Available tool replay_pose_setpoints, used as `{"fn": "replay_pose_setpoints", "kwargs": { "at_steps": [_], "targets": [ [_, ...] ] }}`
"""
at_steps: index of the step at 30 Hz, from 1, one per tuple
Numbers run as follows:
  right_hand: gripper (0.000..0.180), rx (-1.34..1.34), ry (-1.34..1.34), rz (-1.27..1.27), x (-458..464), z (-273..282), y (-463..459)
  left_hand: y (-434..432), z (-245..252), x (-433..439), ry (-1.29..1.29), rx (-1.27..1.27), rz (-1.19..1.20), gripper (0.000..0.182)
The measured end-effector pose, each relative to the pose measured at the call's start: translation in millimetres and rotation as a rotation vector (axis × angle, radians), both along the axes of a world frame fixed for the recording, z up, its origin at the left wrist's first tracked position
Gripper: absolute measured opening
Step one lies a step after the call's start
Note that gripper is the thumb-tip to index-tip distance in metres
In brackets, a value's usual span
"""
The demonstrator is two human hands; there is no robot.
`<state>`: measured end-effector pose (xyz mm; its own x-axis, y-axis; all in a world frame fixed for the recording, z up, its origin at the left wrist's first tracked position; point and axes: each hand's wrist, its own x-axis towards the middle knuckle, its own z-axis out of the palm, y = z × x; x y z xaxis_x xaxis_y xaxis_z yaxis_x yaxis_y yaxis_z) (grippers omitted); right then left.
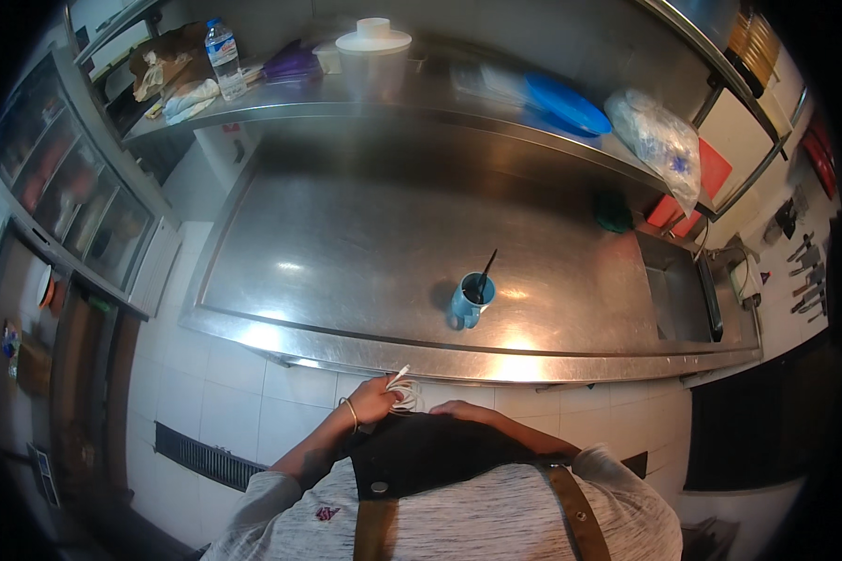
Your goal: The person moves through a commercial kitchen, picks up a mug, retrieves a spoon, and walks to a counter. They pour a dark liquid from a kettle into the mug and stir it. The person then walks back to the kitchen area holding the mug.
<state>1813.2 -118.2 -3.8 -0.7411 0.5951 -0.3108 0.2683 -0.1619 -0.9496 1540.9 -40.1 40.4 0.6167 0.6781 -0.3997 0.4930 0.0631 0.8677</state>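
Observation:
My left hand (373,401) grips a coiled white cable (408,397) in front of my black apron (438,449). One plug end (401,372) sticks up past the fingers. My right hand (459,409) rests near the apron's top edge, close to the coil. Its fingers are partly hidden, so what it touches does not show. Beyond the hands, a light blue mug (467,313) stands upright on the stainless steel table (365,238). A dark, thin-handled utensil (490,264) leans inside the mug, its lower end out of sight.
Above the table runs a steel shelf (435,119) bearing a water bottle (224,59), a lidded white container (373,63), a blue tray (568,104) and a plastic bag (656,137). A sink (677,287) is at right, near wall-hung knives (807,277). A glass-door fridge (77,175) stands left.

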Motion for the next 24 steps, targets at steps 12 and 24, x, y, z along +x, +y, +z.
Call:
{"fn": "replay_pose_setpoints", "kwargs": {
  "at_steps": [12, 24],
  "targets": [
    [0.028, -0.107, -0.018, 0.108, 23, 12, -4, 26, -83, 19, -0.099, -0.603, -0.093, 0.025],
    [0.031, -0.214, -0.209, 0.191, -27, 31, -16, -32, -124, 3, 0.016, -0.183, -0.500, 0.034]
  ]
}}
